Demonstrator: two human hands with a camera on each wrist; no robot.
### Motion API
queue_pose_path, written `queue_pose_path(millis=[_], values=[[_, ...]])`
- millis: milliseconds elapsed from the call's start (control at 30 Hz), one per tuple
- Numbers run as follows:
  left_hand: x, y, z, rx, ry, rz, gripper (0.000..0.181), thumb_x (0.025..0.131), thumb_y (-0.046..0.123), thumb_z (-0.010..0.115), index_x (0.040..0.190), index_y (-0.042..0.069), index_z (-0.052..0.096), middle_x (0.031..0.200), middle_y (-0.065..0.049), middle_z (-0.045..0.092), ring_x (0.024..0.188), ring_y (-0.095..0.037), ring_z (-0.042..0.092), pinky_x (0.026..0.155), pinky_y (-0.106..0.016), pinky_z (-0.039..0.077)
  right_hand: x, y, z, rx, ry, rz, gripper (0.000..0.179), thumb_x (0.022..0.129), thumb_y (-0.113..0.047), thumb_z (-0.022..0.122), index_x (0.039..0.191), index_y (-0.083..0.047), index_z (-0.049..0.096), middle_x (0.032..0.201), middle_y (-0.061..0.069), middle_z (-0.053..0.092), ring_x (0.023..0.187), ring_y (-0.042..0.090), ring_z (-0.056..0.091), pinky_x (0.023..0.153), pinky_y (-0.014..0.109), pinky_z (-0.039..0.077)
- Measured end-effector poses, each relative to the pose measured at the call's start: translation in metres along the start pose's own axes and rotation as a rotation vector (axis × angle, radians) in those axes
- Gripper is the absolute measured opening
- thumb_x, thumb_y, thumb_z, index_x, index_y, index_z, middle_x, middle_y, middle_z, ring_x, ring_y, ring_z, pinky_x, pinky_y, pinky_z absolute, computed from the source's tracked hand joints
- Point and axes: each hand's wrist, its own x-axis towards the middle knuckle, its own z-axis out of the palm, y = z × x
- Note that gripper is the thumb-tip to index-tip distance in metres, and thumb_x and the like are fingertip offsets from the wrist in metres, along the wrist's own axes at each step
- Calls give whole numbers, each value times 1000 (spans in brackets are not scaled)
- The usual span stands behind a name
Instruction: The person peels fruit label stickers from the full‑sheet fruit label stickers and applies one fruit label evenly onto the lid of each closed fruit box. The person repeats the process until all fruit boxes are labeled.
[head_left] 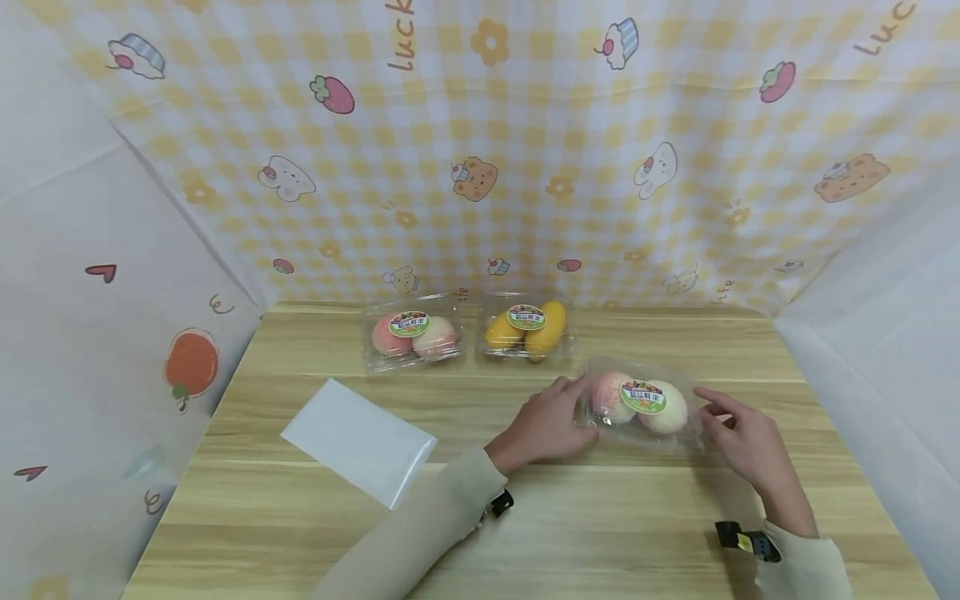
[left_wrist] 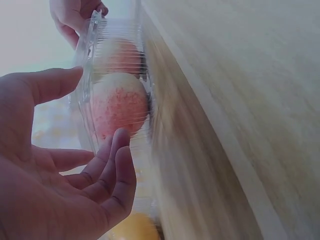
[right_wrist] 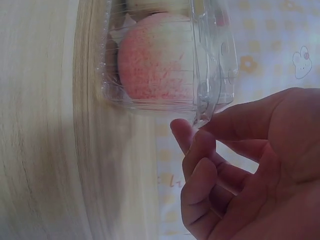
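Note:
A clear plastic clamshell box [head_left: 645,404] with two pink-and-white peaches and a fruit label on its lid is between my two hands, close over the table. At its left end, my left hand [head_left: 547,421] holds it, thumb [left_wrist: 57,85] at the lid's rim and bent fingers against the side wall. On the opposite end, my right hand [head_left: 746,437] pinches the rim between thumb and fingertips. One peach [right_wrist: 157,57] shows through the ribbed wall in the right wrist view.
Behind stand a second box of peaches [head_left: 414,333] and a box of mangoes [head_left: 527,327], side by side. A white plastic sheet or bag [head_left: 360,442] lies on the wooden table [head_left: 247,500] at the left. A checked cloth [head_left: 525,125] hangs along the back.

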Motion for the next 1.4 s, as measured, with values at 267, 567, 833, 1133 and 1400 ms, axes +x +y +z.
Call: queue_pose_path(millis=[267, 567, 833, 1133, 1400], values=[[10, 0, 3, -49, -6, -47, 89, 99, 41, 80, 172, 14, 38, 127, -4, 65, 90, -10, 57, 79, -29, 51, 1, -3, -2, 86, -45, 120, 49, 117, -24, 51, 155, 6, 57, 103, 19, 73, 69, 14, 59, 56, 31, 45], [19, 0, 5, -102, 6, -99, 82, 104, 38, 77, 173, 20, 38, 119, 0, 63, 84, -9, 57, 81, -32, 52, 7, -2, 0, 117, -179, 120, 92, 107, -46, 70, 166, 12, 31, 138, 33, 61, 99, 33, 67, 70, 36, 56], [26, -1, 9, -137, 25, -121, 76, 108, 39, 70, 174, 25, 35, 163, -6, 55, 144, -28, 56, 118, -51, 46, 10, -3, 7, 96, -164, 72, 109, 97, -41, 86, 167, 14, 22, 130, 29, 60, 93, 29, 62, 65, 33, 53], [36, -1, 13, -209, 69, -118, 70, 110, 33, 67, 173, 26, 38, 151, -2, 63, 127, -20, 60, 109, -46, 50, 15, -6, 8, 76, -136, 99, 109, 99, -45, 84, 165, 17, 24, 130, 31, 58, 103, 38, 63, 69, 37, 52], [43, -1, 18, -284, 120, -116, 65, 111, 26, 68, 171, 18, 42, 144, -1, 67, 90, -13, 60, 86, -34, 54, 21, -7, 11, 62, -106, 102, 98, 98, -47, 83, 162, 11, 36, 123, 31, 58, 101, 39, 63, 68, 38, 52]])
